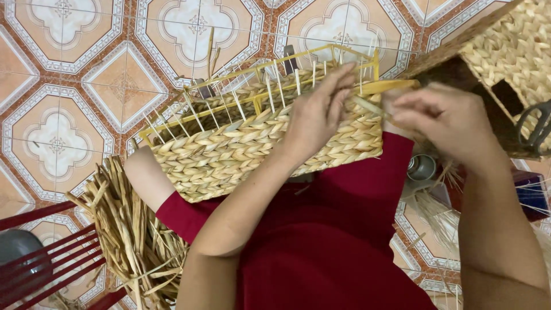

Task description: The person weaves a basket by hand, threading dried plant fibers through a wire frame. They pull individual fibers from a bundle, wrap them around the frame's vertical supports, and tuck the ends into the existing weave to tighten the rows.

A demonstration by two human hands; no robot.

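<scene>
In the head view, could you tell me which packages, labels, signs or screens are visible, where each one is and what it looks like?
No labels, signs or screens show.
Dark blue box: right edge, on the floor behind the right hand; rectangular, possibly a package, too cut off to tell.
Small metal can: just left of the box, beside the red clothing; round, silvery, seen from above.

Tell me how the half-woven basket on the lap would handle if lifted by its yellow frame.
The half-woven basket probably lifts stiffly, since braids wrap a rigid yellow frame. It looks light for its size: dried fibre, open top. The thin upright stakes seem bendable and may snag the left hand.
</scene>
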